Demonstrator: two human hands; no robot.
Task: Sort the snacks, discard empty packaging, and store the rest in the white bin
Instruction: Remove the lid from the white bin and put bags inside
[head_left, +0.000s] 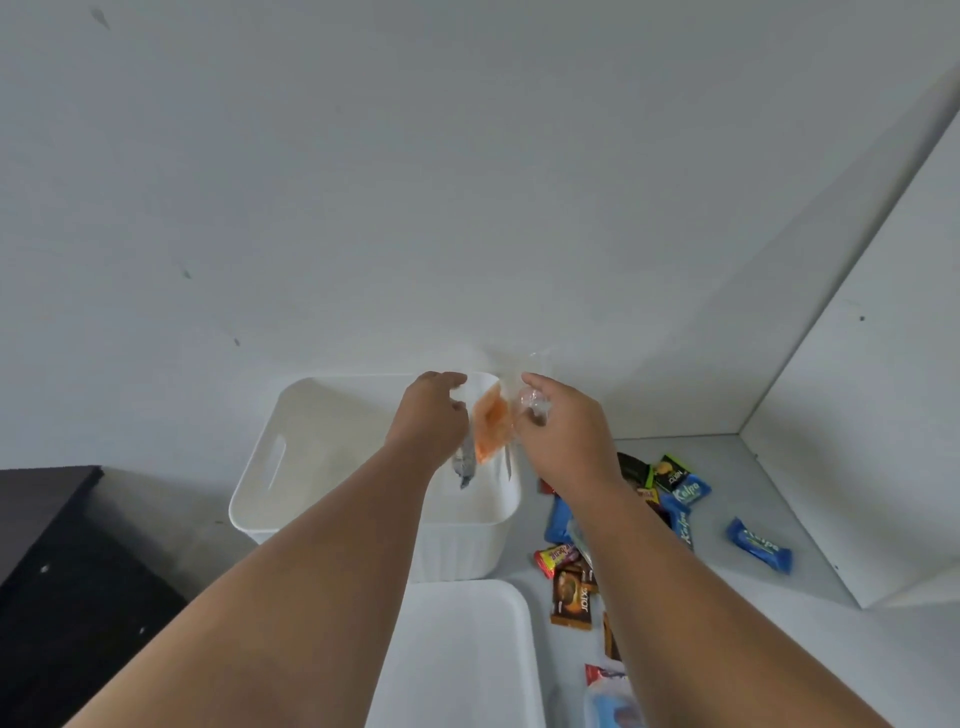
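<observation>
A white bin (291, 467) stands on the pale surface against the wall, its inside looking bare. Both my hands hang over its right half. My left hand (431, 415) and my right hand (566, 431) together hold a clear plastic packet with orange contents (489, 426), stretched between them above the bin. A grey strip of the packet dangles below my left hand. To the right lie several wrapped snacks: blue wrappers (758, 545), a red and yellow one (556, 558), a brown packet (571, 597) and a dark green packet (672, 470).
A white lid or tray (467, 654) lies in front of the bin. A dark cabinet (62, 571) stands at the lower left. A white side panel (857, 415) walls off the right. Another red and blue packet (608, 696) sits at the bottom edge.
</observation>
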